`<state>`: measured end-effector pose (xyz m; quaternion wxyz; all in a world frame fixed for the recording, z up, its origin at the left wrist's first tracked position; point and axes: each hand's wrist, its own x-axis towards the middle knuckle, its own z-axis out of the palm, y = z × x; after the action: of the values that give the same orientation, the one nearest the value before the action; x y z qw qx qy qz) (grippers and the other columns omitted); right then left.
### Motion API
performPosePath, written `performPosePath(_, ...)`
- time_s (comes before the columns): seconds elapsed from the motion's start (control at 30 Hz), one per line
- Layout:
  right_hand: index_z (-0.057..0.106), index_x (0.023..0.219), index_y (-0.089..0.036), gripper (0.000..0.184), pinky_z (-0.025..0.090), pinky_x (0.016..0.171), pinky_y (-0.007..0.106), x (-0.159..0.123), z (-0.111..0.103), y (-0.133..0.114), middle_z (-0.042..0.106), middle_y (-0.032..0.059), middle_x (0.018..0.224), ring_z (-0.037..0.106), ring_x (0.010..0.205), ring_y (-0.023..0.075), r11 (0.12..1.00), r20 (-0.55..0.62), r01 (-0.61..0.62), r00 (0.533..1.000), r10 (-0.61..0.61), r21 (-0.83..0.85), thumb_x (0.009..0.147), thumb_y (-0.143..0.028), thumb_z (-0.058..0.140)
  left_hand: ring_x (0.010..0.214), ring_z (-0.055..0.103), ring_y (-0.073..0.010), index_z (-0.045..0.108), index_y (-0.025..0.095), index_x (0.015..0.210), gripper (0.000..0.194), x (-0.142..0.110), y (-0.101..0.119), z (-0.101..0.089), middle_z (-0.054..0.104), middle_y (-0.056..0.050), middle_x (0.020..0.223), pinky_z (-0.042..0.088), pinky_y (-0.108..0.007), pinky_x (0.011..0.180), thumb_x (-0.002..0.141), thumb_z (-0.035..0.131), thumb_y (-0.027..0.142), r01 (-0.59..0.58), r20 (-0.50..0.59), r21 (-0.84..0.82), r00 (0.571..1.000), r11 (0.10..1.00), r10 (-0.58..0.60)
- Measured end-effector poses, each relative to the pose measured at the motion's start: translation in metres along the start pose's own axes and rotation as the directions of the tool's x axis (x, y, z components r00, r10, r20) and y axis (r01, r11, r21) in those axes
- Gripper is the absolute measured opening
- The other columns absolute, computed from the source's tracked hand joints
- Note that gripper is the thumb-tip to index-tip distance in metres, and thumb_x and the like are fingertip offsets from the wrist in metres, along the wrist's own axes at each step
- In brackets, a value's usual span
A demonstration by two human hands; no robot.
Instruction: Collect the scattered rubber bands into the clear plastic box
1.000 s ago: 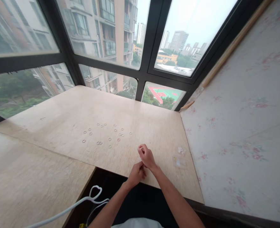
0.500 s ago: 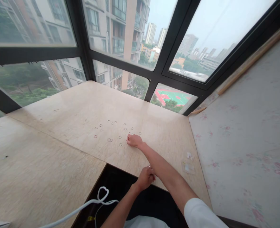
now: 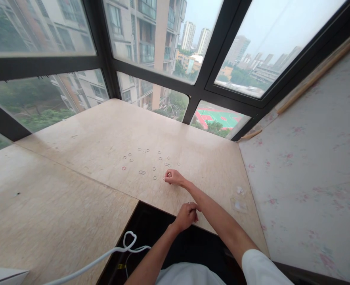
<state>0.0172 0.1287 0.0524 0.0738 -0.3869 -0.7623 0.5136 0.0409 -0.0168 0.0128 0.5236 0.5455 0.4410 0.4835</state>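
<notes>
Several thin, small rings, perhaps rubber bands (image 3: 142, 172), lie scattered over the beige tabletop (image 3: 97, 150). A single red ring (image 3: 124, 168) is on their left side. At the near right of the scatter, my right hand (image 3: 175, 177) is closed in a pinch, just over the surface. A thin ring (image 3: 164, 178) shows at its fingertips. My left hand (image 3: 187, 213) rests at the table's front edge, beneath my right forearm, with its fingers curled in. Whatever those fingers may hold is hidden. A finger ring (image 3: 189, 203) is worn on that hand.
A clear plastic bag (image 3: 239, 204) and a small whitish scrap (image 3: 240, 190) lie at the right by the papered wall (image 3: 305, 186). A white cable (image 3: 103, 255) loops over the dark gap. A white box corner (image 3: 5, 275) shows at lower left. Framed windows (image 3: 151, 81) border the back.
The view has shifted slightly. My right hand has drawn back a little toward me from the rings, showing more of them. My left hand stays curled near the edge.
</notes>
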Motion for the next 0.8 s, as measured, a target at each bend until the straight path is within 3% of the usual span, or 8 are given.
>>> performPosePath(0.1,0.045,0.075,-0.022,0.02,0.028,0.038,0.019,-0.018,-0.002,0.003,0.049,-0.0085,0.048,0.04,0.039,0.0068,0.97,-0.054,0.006,0.999,0.008,0.243,0.075,-0.038,0.057,0.046,0.057,-0.0097,0.071,0.014,0.079,0.035,-0.002,0.001,0.001,0.06,0.002,0.054,0.048,-0.021,0.054,0.07,0.038,0.004,0.006,-0.005,0.057,1.0,0.998,-0.005)
performPosePath(0.2,0.041,0.076,-0.023,0.026,0.022,0.035,0.018,-0.043,-0.011,0.009,0.045,-0.0102,0.044,0.031,0.035,0.006,0.907,-0.122,0.027,0.992,0.027,0.42,0.074,-0.043,0.058,0.05,0.06,-0.01,0.072,0.014,0.083,0.031,-0.004,0.003,0.003,0.069,-0.001,0.067,0.048,-0.02,0.054,0.075,0.042,0.009,0.019,0.018,0.087,1.0,0.996,-0.02)
performPosePath(0.3,0.042,0.074,-0.023,0.027,0.017,0.034,0.018,-0.073,-0.025,0.02,0.04,-0.0116,0.04,0.023,0.033,0.0047,0.843,-0.226,0.069,0.972,0.063,0.534,0.074,-0.044,0.059,0.053,0.062,-0.0103,0.072,0.015,0.088,0.03,-0.004,0.004,0.004,0.073,-0.002,0.079,0.049,-0.021,0.057,0.076,0.045,0.011,0.032,0.032,0.129,0.999,0.991,-0.037)
performPosePath(0.4,0.044,0.074,-0.023,0.027,0.015,0.034,0.018,-0.105,-0.041,0.034,0.039,-0.0119,0.04,0.021,0.034,0.0042,0.79,-0.367,0.138,0.923,0.117,0.598,0.075,-0.044,0.061,0.057,0.062,-0.011,0.073,0.017,0.09,0.031,-0.003,0.003,0.003,0.074,-0.002,0.081,0.049,-0.022,0.06,0.076,0.046,0.01,0.0,0.029,0.191,1.0,0.982,-0.006)
performPosePath(0.57,0.045,0.072,-0.022,0.029,0.017,0.035,0.017,-0.157,-0.066,0.063,0.037,-0.0117,0.042,0.023,0.034,0.0035,0.744,-0.597,0.246,0.764,0.245,0.621,0.074,-0.046,0.062,0.068,0.061,-0.0125,0.071,0.019,0.08,0.028,-0.002,0.001,0.002,0.071,-0.002,0.079,0.046,-0.023,0.066,0.071,0.048,0.005,-0.148,0.07,0.296,0.989,0.944,0.133)
performPosePath(0.8,0.045,0.072,-0.023,0.032,0.016,0.033,0.018,-0.227,-0.1,0.112,0.035,-0.0129,0.045,0.022,0.034,0.0037,0.787,-0.785,0.233,0.435,0.441,0.571,0.071,-0.047,0.065,0.06,0.057,-0.0106,0.064,0.018,0.077,0.018,-0.004,0.001,0.004,0.065,0.0,0.073,0.043,-0.022,0.06,0.073,0.049,0.009,-0.101,0.086,0.386,0.994,0.917,0.073)
